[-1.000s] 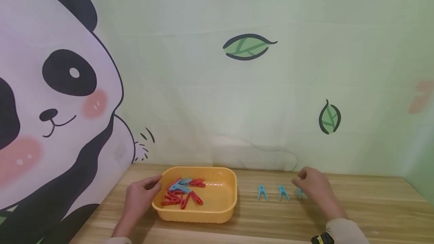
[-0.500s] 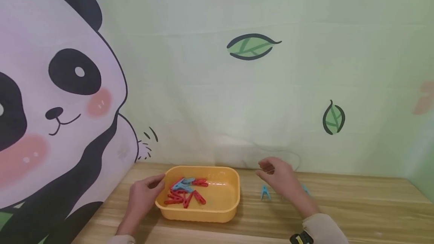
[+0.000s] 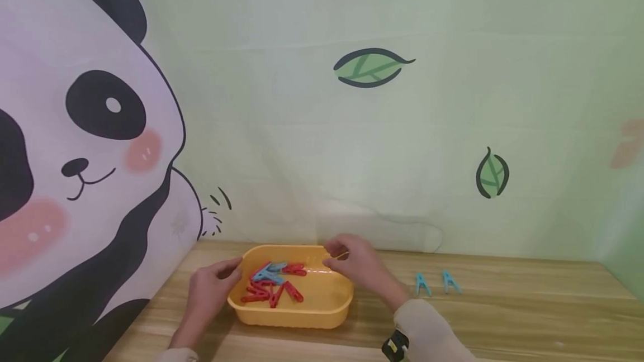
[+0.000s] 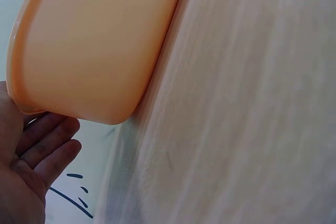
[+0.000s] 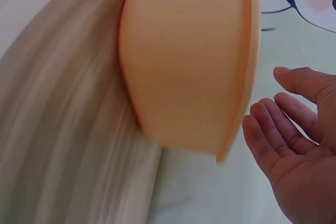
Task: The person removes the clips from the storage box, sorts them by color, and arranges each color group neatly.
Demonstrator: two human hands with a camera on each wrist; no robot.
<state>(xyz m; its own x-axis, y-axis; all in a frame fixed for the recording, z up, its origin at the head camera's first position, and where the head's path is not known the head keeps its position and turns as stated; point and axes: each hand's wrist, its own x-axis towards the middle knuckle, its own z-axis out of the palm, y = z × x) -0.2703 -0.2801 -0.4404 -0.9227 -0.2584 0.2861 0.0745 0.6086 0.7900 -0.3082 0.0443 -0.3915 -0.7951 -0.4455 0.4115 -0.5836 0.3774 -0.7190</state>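
Observation:
A yellow plastic tub (image 3: pixel 289 319) stands on the wooden table, red and blue clothespins (image 3: pixel 274 282) heaped in its left half. My left hand (image 3: pixel 215 286) holds the tub's left rim; in the left wrist view its fingers (image 4: pixel 50 145) curl beneath the rim. Over the right rim hovers my right hand (image 3: pixel 354 261), thumb and fingers apart. Nothing shows between its fingers (image 5: pixel 281 129) in the right wrist view. Right of that forearm lie two light-blue clothespins, one nearer (image 3: pixel 422 284) and one farther right (image 3: pixel 451 282).
The table (image 3: pixel 543 306) ends at a pale green cloth backdrop (image 3: pixel 282 127) with a printed panda and leaves. A black watch (image 3: pixel 396 345) is on my right wrist.
My right hand has moved left from the row of blue clothespins to the tub's right rim. The leftmost clothespin of that row is now hidden by the forearm. My left hand stays at the rim.

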